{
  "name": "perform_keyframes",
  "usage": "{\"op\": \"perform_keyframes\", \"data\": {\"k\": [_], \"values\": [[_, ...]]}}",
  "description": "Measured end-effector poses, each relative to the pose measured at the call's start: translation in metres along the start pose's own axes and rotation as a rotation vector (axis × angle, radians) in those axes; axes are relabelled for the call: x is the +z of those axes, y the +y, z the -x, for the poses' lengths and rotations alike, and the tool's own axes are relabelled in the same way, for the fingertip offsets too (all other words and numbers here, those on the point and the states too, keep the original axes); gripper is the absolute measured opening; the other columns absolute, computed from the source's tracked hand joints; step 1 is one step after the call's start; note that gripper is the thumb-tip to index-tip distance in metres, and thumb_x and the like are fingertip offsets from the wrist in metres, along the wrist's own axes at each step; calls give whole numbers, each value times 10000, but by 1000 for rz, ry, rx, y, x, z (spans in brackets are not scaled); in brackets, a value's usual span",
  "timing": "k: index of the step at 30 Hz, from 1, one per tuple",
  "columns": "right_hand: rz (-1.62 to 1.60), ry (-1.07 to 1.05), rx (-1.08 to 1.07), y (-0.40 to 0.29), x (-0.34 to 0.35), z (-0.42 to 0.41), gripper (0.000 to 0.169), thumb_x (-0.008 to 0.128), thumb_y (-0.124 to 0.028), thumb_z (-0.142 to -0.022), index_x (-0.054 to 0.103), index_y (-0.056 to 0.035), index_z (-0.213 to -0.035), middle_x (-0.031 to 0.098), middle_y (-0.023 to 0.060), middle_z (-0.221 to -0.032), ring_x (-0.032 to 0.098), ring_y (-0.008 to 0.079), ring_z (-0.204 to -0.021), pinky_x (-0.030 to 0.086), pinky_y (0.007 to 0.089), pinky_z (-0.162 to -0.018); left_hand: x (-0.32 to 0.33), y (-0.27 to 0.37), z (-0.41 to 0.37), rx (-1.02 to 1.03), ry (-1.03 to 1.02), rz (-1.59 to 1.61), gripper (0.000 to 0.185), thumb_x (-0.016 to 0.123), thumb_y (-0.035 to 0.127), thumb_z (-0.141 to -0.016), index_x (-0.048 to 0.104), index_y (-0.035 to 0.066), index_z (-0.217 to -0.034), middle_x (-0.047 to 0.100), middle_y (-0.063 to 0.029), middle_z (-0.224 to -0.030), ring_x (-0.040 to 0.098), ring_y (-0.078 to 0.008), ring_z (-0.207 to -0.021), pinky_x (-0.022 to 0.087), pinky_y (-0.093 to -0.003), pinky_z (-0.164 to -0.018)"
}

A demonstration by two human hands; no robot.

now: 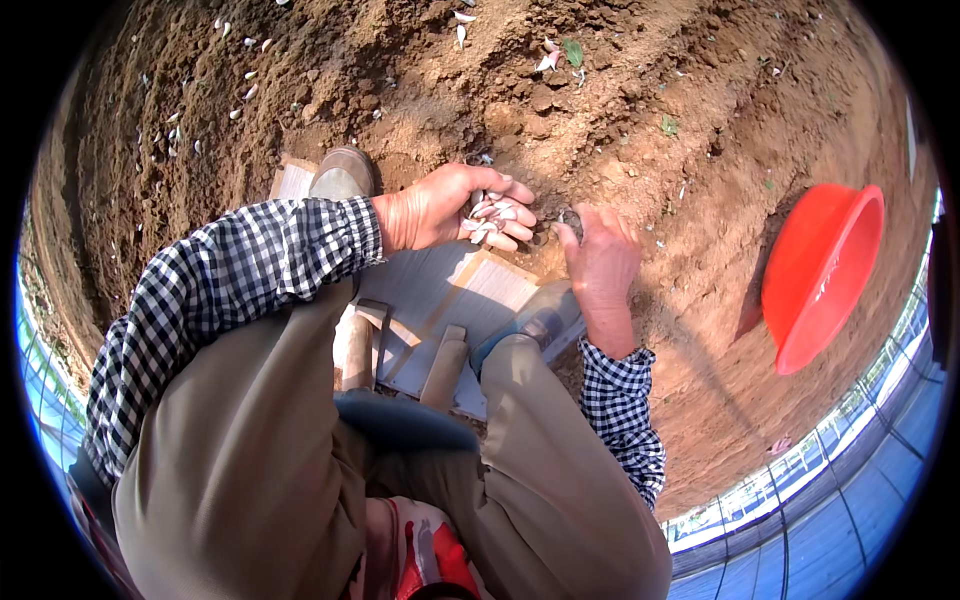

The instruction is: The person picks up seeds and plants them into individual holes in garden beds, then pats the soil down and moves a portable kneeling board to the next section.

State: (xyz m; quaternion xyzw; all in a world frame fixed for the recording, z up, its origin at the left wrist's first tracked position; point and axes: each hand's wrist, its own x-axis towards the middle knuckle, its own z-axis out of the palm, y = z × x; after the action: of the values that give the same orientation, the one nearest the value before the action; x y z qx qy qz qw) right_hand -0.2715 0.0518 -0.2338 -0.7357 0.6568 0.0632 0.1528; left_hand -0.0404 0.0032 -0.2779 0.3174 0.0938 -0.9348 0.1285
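Several pale garlic cloves [491,216] rest in the cupped palm of my left hand [457,202], its fingers pointing right. Just to the right, close above the brown soil [517,135], is my right hand [604,259], back upward. A small dark grey lump [571,220], a stone or a clod, sits between its thumb and bent fingers. More cloves lie on the soil: a small group [549,57] beyond my hands and scattered ones [250,91] at the far left.
A red plastic basin [814,277] lies tilted on the soil at right. Below my hands is a wooden board [420,289] under my boots [343,174]. A low stool [405,421] with wooden legs stands between my knees. Blue sheeting [817,517] with wire mesh borders the lower right.
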Motion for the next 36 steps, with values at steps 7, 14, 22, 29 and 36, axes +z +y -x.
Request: {"op": "perform_keyframes", "data": {"k": [7, 14, 22, 29, 36], "values": [[-118, 94, -25, 3, 27, 12, 169, 761, -186, -746, 671, -108, -865, 604, 78, -853, 612, 288, -865, 465, 430, -755, -7, -7, 15, 20, 7, -26, 390, 460, 217, -1017, 507, -97, -1244, 657, -228, -1088, 680, -340, -993, 587, -428, -843], [-980, 21, 324, -18, 8, 30, 85, 730, -53, -844, 721, -49, -929, 663, 13, -794, 596, 85, -702, 475, 238, -645, -11, -27, 17, 4, 56, -225, 320, 520, 217, -1007, 580, -50, -1174, 680, -149, -1003, 688, -233, -837, 590, -357, -750], [-1373, -10, 328, -67, -5, 56, 139, 700, -4, -876, 709, 8, -1015, 658, -9, -847, 571, 42, -719, 465, 181, -633, -1, -45, 30, 37, -41, -457, 155, 604, 184, -985, 653, 38, -1003, 697, -69, -816, 662, -133, -663, 508, -238, -519], [-662, 140, -42, -68, -14, 49, 127, 735, -30, -813, 725, -48, -939, 663, 67, -823, 658, 135, -690, 503, 270, -583, -9, -50, 33, -34, -8, -494, 172, 599, 180, -991, 652, 28, -1053, 692, -69, -815, 624, -117, -628, 468, -231, -485], [-384, 278, 211, -7, -7, 10, 97, 762, -100, -794, 687, -77, -851, 658, 53, -807, 631, 158, -675, 472, 307, -601, -12, -40, 24, -42, 106, -450, 229, 596, 177, -990, 643, 7, -1136, 694, -65, -819, 630, -106, -663, 493, -235, -520]]}}
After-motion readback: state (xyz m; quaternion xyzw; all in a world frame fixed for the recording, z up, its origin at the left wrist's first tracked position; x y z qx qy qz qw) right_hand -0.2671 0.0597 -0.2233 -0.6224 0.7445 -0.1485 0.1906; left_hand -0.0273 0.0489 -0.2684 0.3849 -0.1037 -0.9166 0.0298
